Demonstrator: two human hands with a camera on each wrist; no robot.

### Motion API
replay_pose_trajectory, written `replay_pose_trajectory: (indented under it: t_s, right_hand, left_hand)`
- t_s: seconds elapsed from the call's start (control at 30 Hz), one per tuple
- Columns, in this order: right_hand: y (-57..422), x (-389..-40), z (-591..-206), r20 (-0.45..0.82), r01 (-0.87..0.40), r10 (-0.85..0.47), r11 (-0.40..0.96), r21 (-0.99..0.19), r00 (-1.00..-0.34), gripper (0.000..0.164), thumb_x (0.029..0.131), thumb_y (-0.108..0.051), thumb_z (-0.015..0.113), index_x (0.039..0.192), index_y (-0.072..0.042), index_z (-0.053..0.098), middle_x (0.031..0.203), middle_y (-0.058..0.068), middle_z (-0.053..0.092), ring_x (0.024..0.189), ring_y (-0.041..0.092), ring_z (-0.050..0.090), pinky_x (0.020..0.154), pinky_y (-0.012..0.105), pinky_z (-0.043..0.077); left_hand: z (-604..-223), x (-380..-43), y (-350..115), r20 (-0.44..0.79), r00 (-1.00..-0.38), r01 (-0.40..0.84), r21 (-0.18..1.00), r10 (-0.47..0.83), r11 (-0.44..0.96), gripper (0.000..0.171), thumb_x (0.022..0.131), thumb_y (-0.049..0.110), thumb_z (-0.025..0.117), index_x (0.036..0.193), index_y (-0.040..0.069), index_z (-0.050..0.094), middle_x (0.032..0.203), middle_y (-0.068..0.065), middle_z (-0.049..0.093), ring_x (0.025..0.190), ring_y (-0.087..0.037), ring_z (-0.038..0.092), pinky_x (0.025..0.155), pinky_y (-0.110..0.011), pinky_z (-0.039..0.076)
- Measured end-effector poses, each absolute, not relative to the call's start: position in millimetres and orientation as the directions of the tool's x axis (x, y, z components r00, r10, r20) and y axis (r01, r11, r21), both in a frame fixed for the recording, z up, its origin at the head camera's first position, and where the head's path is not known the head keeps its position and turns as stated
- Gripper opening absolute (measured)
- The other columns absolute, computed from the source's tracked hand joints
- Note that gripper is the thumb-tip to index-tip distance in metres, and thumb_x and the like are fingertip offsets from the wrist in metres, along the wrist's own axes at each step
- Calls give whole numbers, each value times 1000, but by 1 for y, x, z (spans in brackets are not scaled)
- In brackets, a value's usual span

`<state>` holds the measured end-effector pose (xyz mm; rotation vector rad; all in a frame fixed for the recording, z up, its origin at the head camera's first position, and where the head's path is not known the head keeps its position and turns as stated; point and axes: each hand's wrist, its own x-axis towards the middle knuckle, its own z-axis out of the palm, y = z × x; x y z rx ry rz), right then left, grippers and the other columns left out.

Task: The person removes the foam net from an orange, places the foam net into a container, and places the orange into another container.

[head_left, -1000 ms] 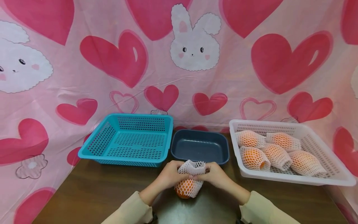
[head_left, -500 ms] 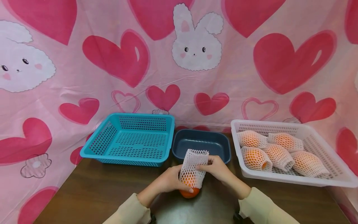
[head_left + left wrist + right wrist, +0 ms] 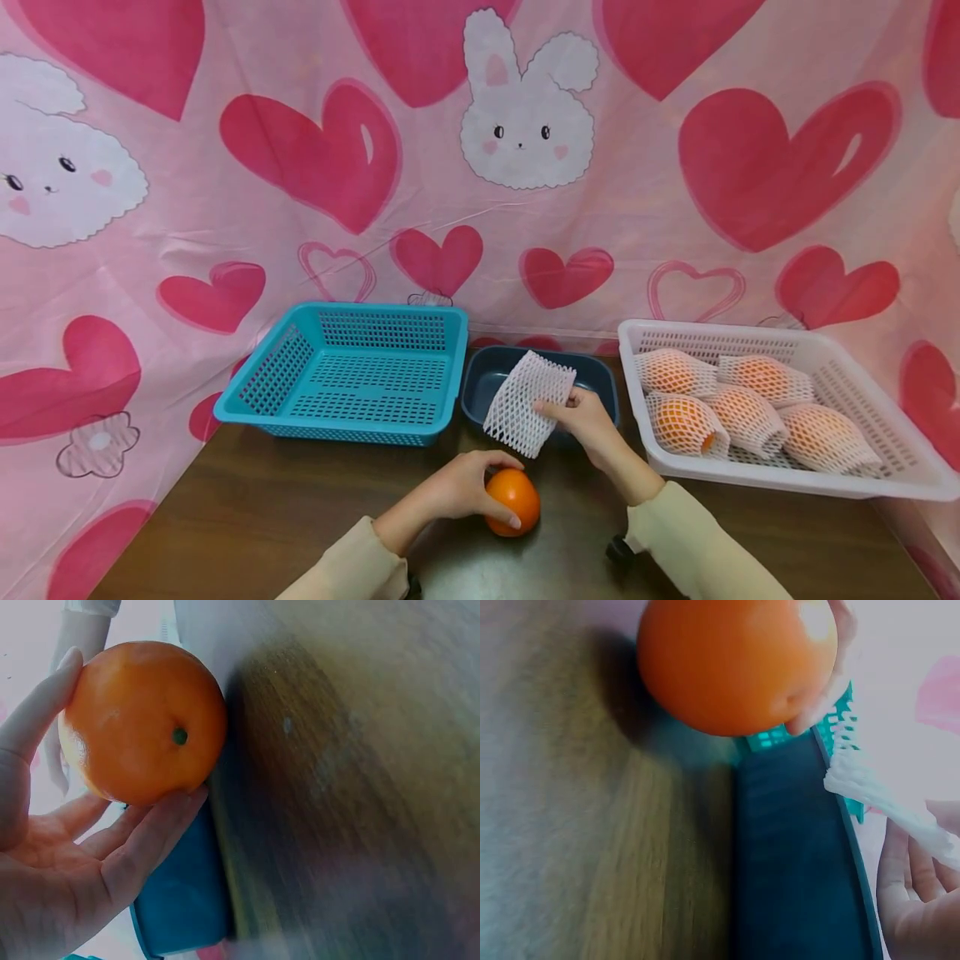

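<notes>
A smooth orange (image 3: 513, 502) with a small green stem spot is at the front middle of the table. My left hand (image 3: 467, 487) grips it from the left, thumb on one side and fingers on the other, as the left wrist view shows up close. My right hand (image 3: 588, 421) pinches a white foam net sleeve (image 3: 531, 402) by its right edge. The sleeve hangs flattened and tilted, overlapping the dark blue tray (image 3: 480, 367) in the head view. In the right wrist view the sleeve (image 3: 885, 802) stands apart from the orange (image 3: 735, 664).
A turquoise basket (image 3: 375, 433) stands at the back left with nothing in it. At the back right, a white basket (image 3: 750, 479) holds several oranges (image 3: 686, 425) in foam nets. A pink cloth with hearts and rabbits (image 3: 525, 242) hangs behind the wooden table (image 3: 285, 517).
The foam net sleeve has come off the orange. My right hand has carried it up and away over the tray, while my left hand has kept the orange low at the front.
</notes>
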<state>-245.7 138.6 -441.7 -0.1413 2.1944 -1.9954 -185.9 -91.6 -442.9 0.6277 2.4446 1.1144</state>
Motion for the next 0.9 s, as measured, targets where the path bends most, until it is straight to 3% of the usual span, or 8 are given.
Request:
replay_pose_trajectory:
  t_s: [0.27,0.5,0.7,0.9]
  right_hand:
    - [129,-265,-443,-69,60,-117,79,-995,-991,44,101,-20,67,134,7,58,120,16,70,92,19,71,91,38,57]
    - [124,-280,-445,-105,96,-98,95,-991,-990,42,103,-16,64,137,8,55,124,22,66,92,22,70,91,40,56]
    - [123,-291,-450,-152,139,-86,135,-981,-985,47,101,-13,66,140,7,51,127,26,63,92,23,69,93,45,56]
    - [122,-298,-455,-205,188,-119,142,-972,-971,54,100,-9,67,143,11,41,131,30,58,95,30,70,93,47,55]
  left_hand:
    - [-476,-203,-98,-129,-787,299,776,604,555,64,77,49,88,130,20,67,120,0,66,95,-14,58,84,-34,53]
    - [-468,-199,-95,-153,-795,254,795,587,550,62,74,37,93,128,18,68,120,-1,67,96,-15,59,87,-35,52]
    - [-534,-231,-102,-135,-785,272,802,605,532,68,68,56,92,128,37,66,120,11,65,95,-9,57,83,-31,52]
    - [-550,-240,-104,-137,-774,280,801,618,529,68,67,60,91,128,43,65,120,15,64,95,-9,59,82,-31,52]
